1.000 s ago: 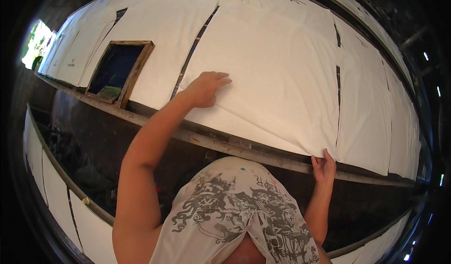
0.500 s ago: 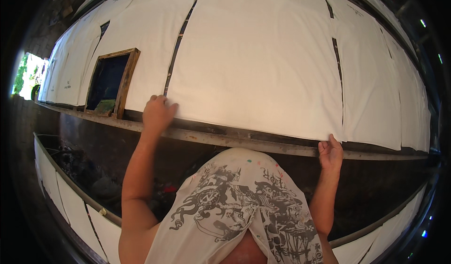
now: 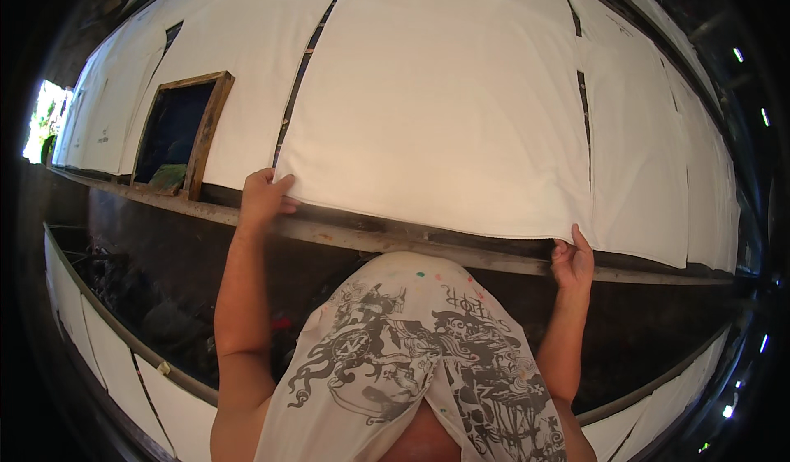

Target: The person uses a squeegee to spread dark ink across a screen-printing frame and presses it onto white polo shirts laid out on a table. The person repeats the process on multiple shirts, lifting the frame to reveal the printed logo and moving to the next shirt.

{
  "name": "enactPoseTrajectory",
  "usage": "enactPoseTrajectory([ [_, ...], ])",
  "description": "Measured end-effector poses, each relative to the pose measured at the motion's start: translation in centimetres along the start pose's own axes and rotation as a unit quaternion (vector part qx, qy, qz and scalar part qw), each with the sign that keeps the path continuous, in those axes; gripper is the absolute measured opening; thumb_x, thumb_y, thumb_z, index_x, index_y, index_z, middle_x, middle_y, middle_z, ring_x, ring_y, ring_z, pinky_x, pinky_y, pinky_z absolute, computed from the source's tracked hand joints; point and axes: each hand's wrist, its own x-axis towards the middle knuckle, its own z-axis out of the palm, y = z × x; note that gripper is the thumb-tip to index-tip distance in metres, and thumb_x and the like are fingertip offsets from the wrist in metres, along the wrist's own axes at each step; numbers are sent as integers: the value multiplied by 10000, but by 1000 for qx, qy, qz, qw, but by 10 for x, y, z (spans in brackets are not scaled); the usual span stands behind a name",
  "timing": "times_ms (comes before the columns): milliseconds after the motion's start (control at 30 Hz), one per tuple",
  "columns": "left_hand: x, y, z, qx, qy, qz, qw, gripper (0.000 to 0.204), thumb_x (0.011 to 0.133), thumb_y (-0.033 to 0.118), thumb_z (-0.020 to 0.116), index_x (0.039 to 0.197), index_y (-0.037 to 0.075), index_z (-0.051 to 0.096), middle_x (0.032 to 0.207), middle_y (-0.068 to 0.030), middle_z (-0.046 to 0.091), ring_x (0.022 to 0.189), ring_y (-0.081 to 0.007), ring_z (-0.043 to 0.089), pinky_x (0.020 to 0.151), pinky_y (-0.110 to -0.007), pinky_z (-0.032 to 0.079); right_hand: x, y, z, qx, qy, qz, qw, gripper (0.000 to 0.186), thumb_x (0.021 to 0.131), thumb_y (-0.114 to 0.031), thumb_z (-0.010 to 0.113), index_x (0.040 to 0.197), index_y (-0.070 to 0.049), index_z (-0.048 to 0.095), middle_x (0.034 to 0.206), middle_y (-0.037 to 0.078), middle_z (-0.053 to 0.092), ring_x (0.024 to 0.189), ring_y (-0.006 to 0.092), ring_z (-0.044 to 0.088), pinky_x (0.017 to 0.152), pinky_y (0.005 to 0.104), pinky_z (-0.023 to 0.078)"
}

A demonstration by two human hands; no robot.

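Observation:
A wide white cloth (image 3: pixel 436 116) with a stitched hem is spread over the long table in front of me. My left hand (image 3: pixel 263 197) is at its near left corner, thumb toward the cloth and fingers curled by the hem, seemingly pinching it. At the near right corner my right hand (image 3: pixel 573 260) grips the hem between thumb and fingers, index finger pointing up. Near that hand the hem is slightly raised off the table edge. The fingertips under the cloth are hidden.
To the left, a wooden-framed screen (image 3: pixel 183 135) with a dark blue mesh and a greenish piece at its bottom rests on another white cloth. More white cloths (image 3: pixel 634 157) lie side by side, dark gaps between. A metal rail (image 3: pixel 370 240) runs along the near edge. Another cloth-covered table (image 3: pixel 107 363) curves behind me.
The left hand's fingers have moved to the cloth's near left corner, thumb and fingers now closer around the hem. The right hand stays at its corner, where the hem is raised slightly. The view has shifted slightly.

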Motion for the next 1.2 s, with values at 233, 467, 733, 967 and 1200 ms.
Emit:
enactPoseTrajectory([
  [233, 84, 94, -16, -307, -84, 105, 942, 333, 1160, 115, 709, 1439, -24, 589, 1199, -124, 769, 888, -215, 805, 745, -350, 739, 82, -110, 78, 57, -112, -112, 986, 224, 1156, -90, 693, 1356, 12, 682, 1231, 165, 812, 989, 281, 831, 774, 336, 732],
  [467, 144, 154, -39, -328, -72, 249, 908, 588, 1152, 160, 749, 1625, -30, 455, 1312, -114, 725, 946, -209, 791, 906, -388, 729, 85, -131, 165, 14, -231, -248, 941, 196, 1185, -157, 677, 1365, -87, 716, 1174, 114, 849, 908, 217, 816, 638, 360, 645],
  [733, 118, 40, 1, -214, -6, 42, 976, 541, 1188, 118, 663, 1654, -72, 465, 1254, -159, 746, 904, -205, 766, 824, -353, 740, 103, -19, 80, -110, -37, -69, 991, 285, 1165, -219, 726, 1304, 28, 696, 1061, 181, 828, 807, 273, 816, 594, 333, 636],
  [967, 99, 17, 20, -302, 47, 2, 952, 385, 1161, 219, 734, 1379, -84, 640, 1177, -198, 770, 890, -249, 801, 779, -351, 741, 80, -11, 78, -139, -40, -48, 988, 377, 1141, -223, 762, 1328, 91, 668, 1106, 216, 831, 888, 315, 867, 573, 320, 658],
  [1200, 92, 17, 37, -299, 37, 0, 953, 276, 1131, 150, 775, 1181, -75, 624, 1079, -186, 730, 900, -288, 822, 776, -375, 750, 84, -20, 72, -196, -14, -81, 977, 400, 1106, -184, 808, 1342, 104, 660, 1105, 217, 815, 852, 299, 854, 569, 314, 655],
])
